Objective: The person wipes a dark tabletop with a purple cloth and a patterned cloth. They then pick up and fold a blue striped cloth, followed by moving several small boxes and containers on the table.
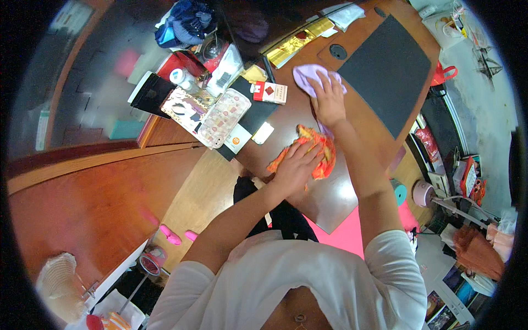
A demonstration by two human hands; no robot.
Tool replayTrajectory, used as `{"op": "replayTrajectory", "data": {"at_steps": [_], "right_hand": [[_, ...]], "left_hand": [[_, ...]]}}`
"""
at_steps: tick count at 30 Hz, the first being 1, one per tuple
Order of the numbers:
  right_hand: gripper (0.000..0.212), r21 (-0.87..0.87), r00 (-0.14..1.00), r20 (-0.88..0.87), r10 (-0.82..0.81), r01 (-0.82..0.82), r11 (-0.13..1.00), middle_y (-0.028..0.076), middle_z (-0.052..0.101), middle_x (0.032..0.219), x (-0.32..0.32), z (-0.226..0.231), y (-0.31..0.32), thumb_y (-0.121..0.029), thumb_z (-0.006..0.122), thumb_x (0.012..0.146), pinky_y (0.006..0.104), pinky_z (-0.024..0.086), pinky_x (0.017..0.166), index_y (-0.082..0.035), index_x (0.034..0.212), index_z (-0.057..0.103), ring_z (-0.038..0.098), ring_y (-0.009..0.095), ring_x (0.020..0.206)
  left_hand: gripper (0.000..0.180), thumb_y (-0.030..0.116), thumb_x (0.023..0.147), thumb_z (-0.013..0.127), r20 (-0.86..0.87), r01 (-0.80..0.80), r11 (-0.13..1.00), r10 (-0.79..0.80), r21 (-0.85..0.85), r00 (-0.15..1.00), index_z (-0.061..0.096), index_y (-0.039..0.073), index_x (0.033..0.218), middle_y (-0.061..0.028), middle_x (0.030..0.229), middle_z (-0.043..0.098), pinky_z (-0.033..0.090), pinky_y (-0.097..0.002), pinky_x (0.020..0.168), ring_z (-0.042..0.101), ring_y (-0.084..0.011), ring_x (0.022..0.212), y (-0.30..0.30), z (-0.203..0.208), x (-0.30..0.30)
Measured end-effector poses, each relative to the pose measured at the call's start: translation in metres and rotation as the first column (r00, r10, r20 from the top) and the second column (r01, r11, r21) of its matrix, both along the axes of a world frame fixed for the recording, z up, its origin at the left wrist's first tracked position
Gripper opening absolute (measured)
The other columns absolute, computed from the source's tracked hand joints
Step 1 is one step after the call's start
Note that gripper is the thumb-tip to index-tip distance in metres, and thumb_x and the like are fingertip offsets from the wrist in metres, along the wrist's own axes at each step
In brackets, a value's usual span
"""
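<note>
My left hand [298,165] lies flat on a crumpled orange and red cloth [325,148] near the desk's front part, with its fingers outstretched. Farther up the same glossy brown desk [324,201], my right hand [329,102] presses on a light purple cloth [307,74], fingers spread. A loose end of purple cloth shows below the right wrist, beside the orange cloth. Both hands are open on top of their cloths, and the palms are hidden.
Left of the hands sit a patterned phone case [224,118], a red and white box [269,92], a white bottle [179,77] and several packets. A black desk mat [388,74] lies right. Behind are a gold strip [300,42] and a round black desk grommet [338,51].
</note>
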State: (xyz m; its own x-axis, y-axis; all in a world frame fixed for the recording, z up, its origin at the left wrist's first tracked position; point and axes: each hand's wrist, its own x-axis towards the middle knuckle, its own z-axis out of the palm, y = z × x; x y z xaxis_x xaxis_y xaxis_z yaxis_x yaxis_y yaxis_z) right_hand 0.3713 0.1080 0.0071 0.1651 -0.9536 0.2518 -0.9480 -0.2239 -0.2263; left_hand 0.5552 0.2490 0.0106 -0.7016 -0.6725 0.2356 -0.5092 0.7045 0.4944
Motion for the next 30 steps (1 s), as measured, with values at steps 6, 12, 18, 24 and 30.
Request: {"op": "replayTrajectory", "data": {"at_steps": [6, 12, 18, 24, 30], "right_hand": [[0.058, 0.150, 0.999, -0.010, 0.046, -0.044, 0.988, 0.009, 0.037, 0.157, -0.011, 0.008, 0.022, -0.010, 0.063, 0.087, 0.0516, 0.024, 0.122, -0.023, 0.143, 0.051, 0.028, 0.039, 0.147], [0.063, 0.238, 0.992, -0.043, -0.121, 0.128, 0.963, 0.011, 0.036, 0.158, -0.069, 0.024, 0.120, -0.006, 0.067, 0.083, 0.0511, 0.023, 0.123, -0.023, 0.142, 0.052, 0.026, 0.038, 0.149], [0.050, 0.074, 0.995, 0.042, -0.089, 0.086, 0.994, 0.016, 0.050, 0.146, -0.038, 0.068, 0.098, -0.013, 0.074, 0.084, 0.0488, 0.037, 0.114, -0.014, 0.132, 0.061, 0.045, 0.040, 0.136], [0.073, 0.113, 0.955, 0.292, 0.049, -0.086, 0.990, 0.018, 0.059, 0.132, 0.071, 0.060, 0.025, -0.021, 0.082, 0.078, 0.0443, 0.044, 0.106, -0.010, 0.143, 0.051, 0.054, 0.040, 0.122], [0.076, 0.300, 0.968, 0.251, -0.007, -0.071, 0.951, 0.018, 0.059, 0.126, 0.078, 0.046, -0.001, -0.018, 0.084, 0.074, 0.0442, 0.047, 0.100, -0.007, 0.141, 0.050, 0.057, 0.040, 0.115]], "left_hand": [[0.052, 0.020, 0.081, 0.068, 0.018, 0.046, 0.997, -0.047, 0.056, 0.999, 0.062, 0.007, 0.132, -0.0129, 0.147, 0.051, 0.027, -0.0520, 0.119, 0.041, -0.0345, 0.139, -0.013, 0.003, -0.004], [0.060, 0.027, 0.083, 0.072, -0.182, 0.183, 0.963, -0.148, 0.199, 0.972, 0.058, 0.007, 0.138, -0.0169, 0.160, 0.033, 0.024, -0.0539, 0.121, 0.032, -0.0408, 0.146, -0.021, 0.031, 0.015], [0.041, 0.014, 0.085, 0.066, -0.255, 0.017, 0.982, 0.031, 0.186, 0.967, 0.066, 0.006, 0.125, -0.0209, 0.149, 0.046, 0.033, -0.0527, 0.116, 0.041, -0.0425, 0.138, -0.033, 0.046, 0.068], [0.026, 0.004, 0.084, 0.064, -0.283, -0.159, 0.963, 0.218, 0.219, 0.934, 0.072, 0.004, 0.109, -0.0210, 0.135, 0.057, 0.042, -0.0474, 0.107, 0.051, -0.0411, 0.128, -0.038, 0.054, 0.102], [0.024, 0.003, 0.086, 0.064, -0.301, -0.233, 0.950, 0.289, 0.209, 0.909, 0.072, 0.004, 0.109, -0.0204, 0.132, 0.059, 0.043, -0.0472, 0.105, 0.054, -0.0412, 0.124, -0.046, 0.058, 0.111]]}}
